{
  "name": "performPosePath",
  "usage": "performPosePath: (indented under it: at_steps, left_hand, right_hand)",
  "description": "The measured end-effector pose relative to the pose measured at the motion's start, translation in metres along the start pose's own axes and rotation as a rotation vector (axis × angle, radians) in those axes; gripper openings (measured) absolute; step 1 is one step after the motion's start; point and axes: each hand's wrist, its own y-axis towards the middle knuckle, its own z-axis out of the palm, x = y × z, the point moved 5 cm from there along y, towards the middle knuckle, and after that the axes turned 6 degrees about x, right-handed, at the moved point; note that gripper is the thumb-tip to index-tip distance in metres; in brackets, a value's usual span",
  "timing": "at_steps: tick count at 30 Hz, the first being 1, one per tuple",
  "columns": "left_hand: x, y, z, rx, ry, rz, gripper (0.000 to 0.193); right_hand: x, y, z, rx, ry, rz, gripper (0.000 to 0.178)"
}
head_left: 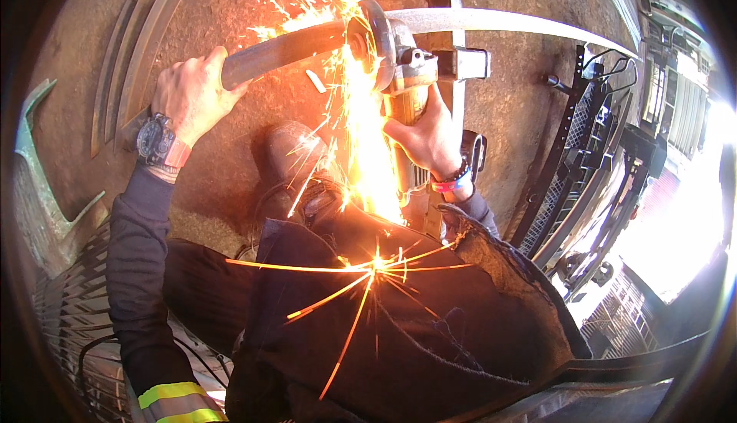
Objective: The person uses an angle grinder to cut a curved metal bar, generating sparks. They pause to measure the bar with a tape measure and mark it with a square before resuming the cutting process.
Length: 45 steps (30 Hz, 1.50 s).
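Dark clothing lies nearest; left hand clasps the metal bar end, right hand the grinder; grinding seems underway, next needing steadiness.

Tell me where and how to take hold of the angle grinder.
Grip the angle grinder around its long body, coming from the right, as the right hand does. The body runs back toward the wearer and looks slim enough to wrap, and that side seems safest: the disc sits at the far end, and sparks stream down the left.
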Motion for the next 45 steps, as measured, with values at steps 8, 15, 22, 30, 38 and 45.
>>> performPosePath:
  at_steps: [8, 15, 22, 30, 38, 45]
  left_hand:
    - [-0.003, 0.000, -0.004, -0.019, 0.003, -0.007, 0.039]
    - [0.001, 0.001, 0.001, 0.006, -0.001, -0.025, 0.037]
    - [-0.005, 0.001, -0.007, -0.021, -0.010, -0.004, 0.036]
    - [-0.001, 0.000, -0.003, -0.032, -0.020, -0.002, 0.037]
    - [-0.002, -0.002, -0.008, 0.021, -0.007, -0.037, 0.040]
    - [0.006, -0.007, 0.008, -0.127, 0.005, 0.035, 0.052]
  right_hand:
    - [0.001, 0.000, -0.002, 0.017, 0.002, 0.040, 0.067]
    - [-0.001, 0.000, -0.001, 0.006, 0.009, 0.038, 0.068]
    - [-0.001, -0.001, -0.001, 0.006, -0.002, 0.047, 0.067]
    - [0.004, 0.002, -0.001, -0.006, 0.004, 0.010, 0.068]
    - [-0.002, 0.003, 0.001, 0.002, 0.028, 0.017, 0.065]
    - [-0.004, 0.004, 0.002, 0.026, 0.006, -0.022, 0.062]
